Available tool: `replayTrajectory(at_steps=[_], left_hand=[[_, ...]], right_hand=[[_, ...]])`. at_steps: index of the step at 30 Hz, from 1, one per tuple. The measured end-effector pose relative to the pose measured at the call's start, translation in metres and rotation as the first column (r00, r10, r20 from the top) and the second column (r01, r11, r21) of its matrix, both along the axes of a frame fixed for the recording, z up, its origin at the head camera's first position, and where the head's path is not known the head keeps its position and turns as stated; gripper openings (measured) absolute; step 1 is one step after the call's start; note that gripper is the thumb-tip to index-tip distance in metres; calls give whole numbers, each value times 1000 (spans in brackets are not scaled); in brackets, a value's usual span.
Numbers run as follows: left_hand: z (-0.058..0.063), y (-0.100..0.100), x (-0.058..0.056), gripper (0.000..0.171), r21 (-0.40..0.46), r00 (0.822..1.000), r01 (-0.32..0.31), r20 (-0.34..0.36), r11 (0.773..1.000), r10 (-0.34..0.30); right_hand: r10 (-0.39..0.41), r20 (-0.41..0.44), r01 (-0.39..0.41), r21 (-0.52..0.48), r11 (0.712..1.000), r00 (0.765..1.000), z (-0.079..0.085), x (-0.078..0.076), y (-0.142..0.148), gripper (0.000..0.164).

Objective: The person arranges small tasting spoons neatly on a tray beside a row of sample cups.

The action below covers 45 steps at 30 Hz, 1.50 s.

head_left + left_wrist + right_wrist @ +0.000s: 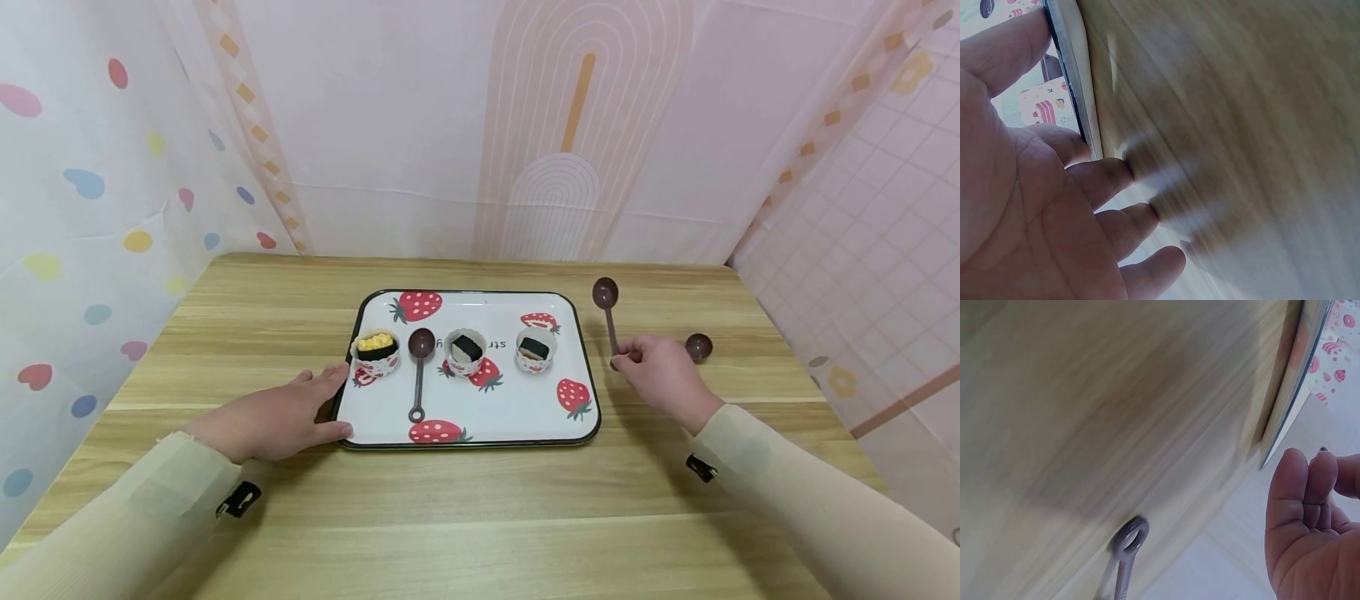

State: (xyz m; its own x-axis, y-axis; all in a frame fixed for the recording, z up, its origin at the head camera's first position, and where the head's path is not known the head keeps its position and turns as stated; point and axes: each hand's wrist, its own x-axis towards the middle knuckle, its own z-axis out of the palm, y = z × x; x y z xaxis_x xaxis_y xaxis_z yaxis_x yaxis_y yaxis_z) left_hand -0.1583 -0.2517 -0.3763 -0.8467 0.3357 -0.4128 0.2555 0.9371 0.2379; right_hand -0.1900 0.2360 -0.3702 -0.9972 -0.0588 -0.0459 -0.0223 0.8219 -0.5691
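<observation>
My right hand (663, 375) pinches a brown measuring spoon (605, 292) by the end of its handle, bowl pointing away from me, just right of the tray. Fingers spread, my left hand (277, 417) touches the left edge of the white strawberry-print tray (510, 421). On that tray a second brown spoon (421, 343) lies between two paper cups. The left cup (377, 367) holds a sushi piece topped with yellow corn. Seaweed-wrapped pieces sit in the middle cup (465, 370) and the right cup (534, 364).
Beyond my right hand a third brown spoon (698, 347) lies on the wooden table (450, 517); its ringed handle end (1129, 537) shows in the right wrist view. Patterned curtains (375, 125) hang along the back and sides.
</observation>
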Motion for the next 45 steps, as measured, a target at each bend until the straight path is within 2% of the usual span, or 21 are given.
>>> replayTrajectory(at_steps=[10,17,29,45], left_hand=[[-1,0,-1,107,-6,1000,3,-1,1000,-3],[-1,0,-1,107,-6,1000,8,-11,1000,-8],[1,2,0,107,-6,1000,5,-7,1000,-6],[1,2,1,106,-2,1000,10,-14,1000,-10]], right_hand=[[16,-6,-16,-49,999,1000,3,5,-11,21],[18,22,-16,-100,995,1000,6,9,-19,22],[21,31,-17,-134,991,999,7,13,-31,23],[43,23,-38,-176,984,999,1,14,-46,23]])
